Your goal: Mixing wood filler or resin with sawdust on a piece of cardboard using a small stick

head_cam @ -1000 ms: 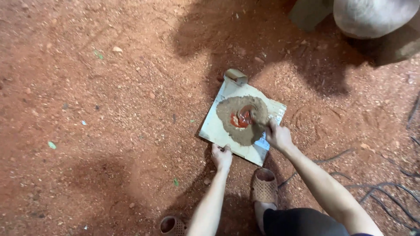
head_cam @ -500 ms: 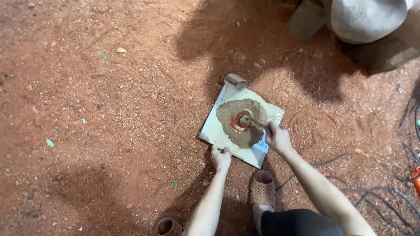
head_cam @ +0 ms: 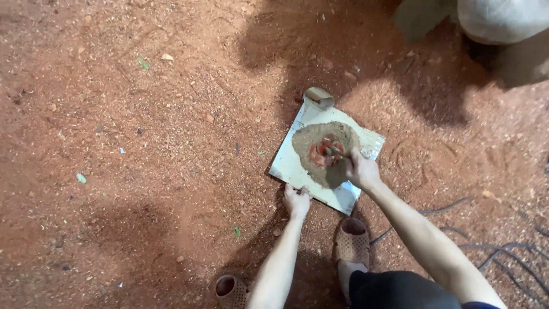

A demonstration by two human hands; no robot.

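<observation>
Stirring: right hand [head_cam: 361, 169] closed on a small tool, exact grip unclear, in the sand pile [head_cam: 323, 153] mid-board.
Bracing: left hand [head_cam: 297, 200] pinches the board [head_cam: 286, 166] at its near edge.
Nearer: right hand, at the pile's near-right side.

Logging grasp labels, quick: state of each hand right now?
Left hand: closed on the near edge of the pale board.
Right hand: closed on a small tool in the sand pile.

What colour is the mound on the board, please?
Greyish-brown mound, red-orange at its centre; head view.
</observation>
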